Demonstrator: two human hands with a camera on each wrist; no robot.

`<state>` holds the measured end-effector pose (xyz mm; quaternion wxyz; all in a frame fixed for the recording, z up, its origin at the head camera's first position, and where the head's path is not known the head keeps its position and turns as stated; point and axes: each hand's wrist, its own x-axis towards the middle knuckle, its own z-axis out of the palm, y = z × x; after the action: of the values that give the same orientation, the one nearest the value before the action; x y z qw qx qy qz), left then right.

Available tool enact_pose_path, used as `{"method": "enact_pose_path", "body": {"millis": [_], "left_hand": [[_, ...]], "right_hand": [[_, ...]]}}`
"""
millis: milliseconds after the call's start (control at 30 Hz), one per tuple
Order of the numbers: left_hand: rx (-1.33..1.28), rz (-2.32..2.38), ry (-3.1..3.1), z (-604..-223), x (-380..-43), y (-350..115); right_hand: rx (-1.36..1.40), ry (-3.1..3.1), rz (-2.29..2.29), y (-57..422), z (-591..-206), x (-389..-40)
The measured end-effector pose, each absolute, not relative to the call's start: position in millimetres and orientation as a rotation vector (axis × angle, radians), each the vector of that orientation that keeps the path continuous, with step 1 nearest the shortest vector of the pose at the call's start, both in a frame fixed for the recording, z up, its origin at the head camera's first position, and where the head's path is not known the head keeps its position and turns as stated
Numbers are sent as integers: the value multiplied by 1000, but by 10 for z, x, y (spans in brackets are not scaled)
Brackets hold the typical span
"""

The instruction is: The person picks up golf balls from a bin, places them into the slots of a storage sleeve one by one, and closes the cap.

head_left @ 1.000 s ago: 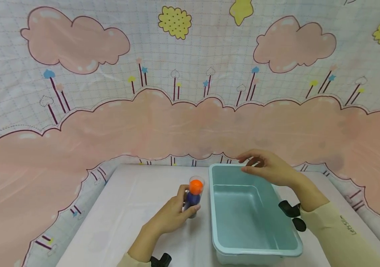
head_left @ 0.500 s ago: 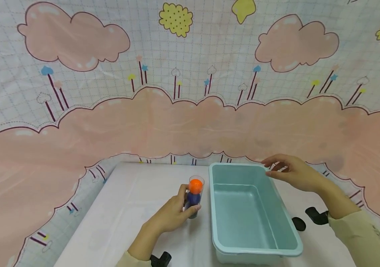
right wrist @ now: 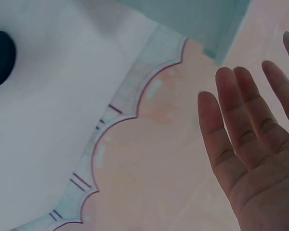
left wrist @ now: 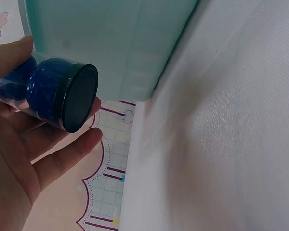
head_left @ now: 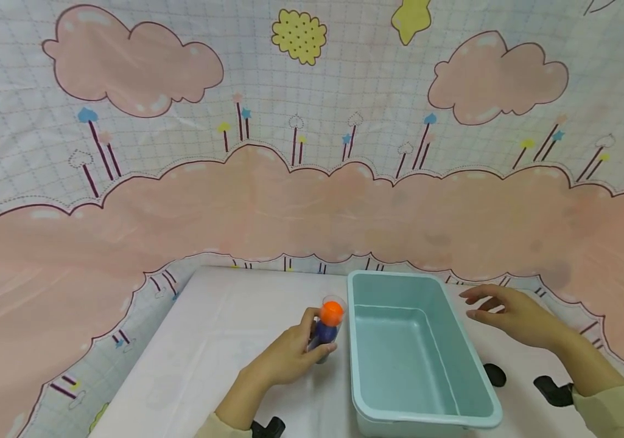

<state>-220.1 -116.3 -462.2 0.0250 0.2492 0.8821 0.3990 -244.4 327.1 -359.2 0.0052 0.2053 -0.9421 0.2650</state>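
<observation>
My left hand grips a clear plastic canister between thumb and fingers, just left of the basin. An orange ball sits at its top with dark blue balls under it. In the left wrist view, the dark base of the canister faces the camera and blue balls show through its wall. My right hand hangs to the right of the basin, holding nothing; its fingers are extended in the right wrist view.
A pale green rectangular basin stands on the white-covered table, with nothing inside. Beside its right wall lies a flat black disc. A printed cloud curtain hangs behind the table.
My right hand has moved from over the basin's far rim to the right and nearer, bringing the black disc fully into sight. My left hand keeps its grip, and the canister tilts slightly.
</observation>
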Motion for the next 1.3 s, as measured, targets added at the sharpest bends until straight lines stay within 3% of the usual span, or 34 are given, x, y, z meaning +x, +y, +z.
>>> {"method": "enact_pose_path", "body": {"millis": [700, 1300], "left_hand": [[853, 1088, 2787, -4652, -2152, -1134], [836, 1069, 2806, -4659, -2136, -1142]], "right_hand": [[510, -3130, 902, 3631, -4254, -2303], [274, -3281, 837, 3688, -4579, -2344]]}}
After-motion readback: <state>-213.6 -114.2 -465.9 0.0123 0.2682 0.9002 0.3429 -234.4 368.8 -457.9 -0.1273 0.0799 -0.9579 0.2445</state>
